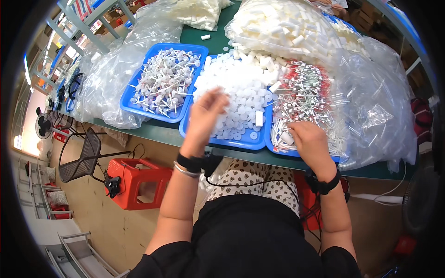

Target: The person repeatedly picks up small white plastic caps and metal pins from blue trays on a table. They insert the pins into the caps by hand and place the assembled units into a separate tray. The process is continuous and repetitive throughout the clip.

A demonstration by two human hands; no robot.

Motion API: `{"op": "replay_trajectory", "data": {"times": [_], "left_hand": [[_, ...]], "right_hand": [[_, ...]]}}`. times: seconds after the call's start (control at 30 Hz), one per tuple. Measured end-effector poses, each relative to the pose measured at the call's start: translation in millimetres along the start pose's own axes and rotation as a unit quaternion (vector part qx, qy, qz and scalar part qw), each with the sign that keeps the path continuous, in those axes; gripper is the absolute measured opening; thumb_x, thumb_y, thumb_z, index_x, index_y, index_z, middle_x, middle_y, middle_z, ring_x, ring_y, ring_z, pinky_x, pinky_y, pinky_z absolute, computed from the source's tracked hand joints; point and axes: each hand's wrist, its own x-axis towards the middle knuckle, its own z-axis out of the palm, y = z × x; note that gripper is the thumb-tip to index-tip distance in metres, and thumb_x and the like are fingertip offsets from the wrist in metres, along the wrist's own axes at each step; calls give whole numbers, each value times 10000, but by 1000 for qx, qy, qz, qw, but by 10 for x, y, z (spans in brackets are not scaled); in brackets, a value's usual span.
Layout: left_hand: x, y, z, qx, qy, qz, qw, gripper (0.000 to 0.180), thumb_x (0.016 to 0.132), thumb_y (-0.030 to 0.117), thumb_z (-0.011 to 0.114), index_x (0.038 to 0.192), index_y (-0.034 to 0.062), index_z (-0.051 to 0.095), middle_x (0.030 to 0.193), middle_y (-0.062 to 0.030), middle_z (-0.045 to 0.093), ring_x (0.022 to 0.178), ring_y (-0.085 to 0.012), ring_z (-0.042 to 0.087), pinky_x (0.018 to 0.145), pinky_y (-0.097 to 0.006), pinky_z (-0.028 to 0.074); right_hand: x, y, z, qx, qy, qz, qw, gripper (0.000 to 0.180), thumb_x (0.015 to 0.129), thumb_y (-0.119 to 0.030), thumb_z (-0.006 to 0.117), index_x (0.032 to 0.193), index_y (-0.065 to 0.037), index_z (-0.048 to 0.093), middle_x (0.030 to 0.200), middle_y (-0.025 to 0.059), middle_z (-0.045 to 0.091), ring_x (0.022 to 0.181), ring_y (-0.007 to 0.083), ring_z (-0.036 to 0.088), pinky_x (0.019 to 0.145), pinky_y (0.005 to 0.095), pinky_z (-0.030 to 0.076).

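Observation:
My left hand (208, 116) is over the middle blue tray (241, 143), next to a heap of translucent white discs (238, 104). Motion smears its fingers, so whether they hold anything cannot be made out. At the near part of the right blue tray (283, 152), my right hand (309, 141) has its fingertips pinched together among thin white rods (280, 132). What lies in that pinch is hidden. Farther back in the same tray is a pile of thin pin-like pieces with red and white parts (303, 85). A white cylinder (259, 118) rests on the discs.
The left blue tray (125, 104) holds many stemmed pieces with translucent discs. Clear plastic bags (109, 83) flank the trays, and a big bag of white cylinders (282, 30) stands behind. A red stool (125, 185) and a dark chair (88, 153) are at the left.

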Motion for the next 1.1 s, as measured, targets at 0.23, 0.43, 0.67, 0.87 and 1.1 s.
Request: {"op": "replay_trajectory", "data": {"times": [0.23,0.43,0.67,0.87,1.1], "left_hand": [[-267,-425,540,418,-63,257,869,354,805,27,705,1152,34,638,1098,-138,623,990,-335,592,853,-387,500],[-171,-455,553,426,-54,217,877,285,777,16,721,1051,19,643,986,-135,609,881,-332,601,779,-388,510],[-183,-387,497,224,-20,30,974,193,878,121,726,1020,4,667,972,-95,674,740,-140,617,685,-293,511],[-292,-302,603,-151,-57,-138,977,287,987,203,614,1159,-27,618,1022,-115,689,852,-161,680,785,-271,555],[-464,-302,719,-367,-74,-245,894,364,1003,200,580,1260,-57,556,1138,-159,656,991,-167,663,903,-263,555]], "right_hand": [[80,-37,170,-153,-60,-55,985,80,748,-70,593,808,-80,644,802,64,567,794,240,588,677,365,472],[166,75,308,-223,-99,-125,962,36,748,-96,582,766,-75,605,804,70,533,793,242,567,674,358,461],[158,99,225,-91,2,-90,992,46,740,-20,611,771,-54,614,848,71,564,777,252,569,680,367,475],[202,-2,112,47,88,-32,994,95,805,-34,684,889,-51,644,889,80,635,815,261,597,706,373,490],[77,-225,-42,159,19,64,985,78,894,-60,635,965,-28,637,881,147,647,787,332,627,685,406,492]]}}
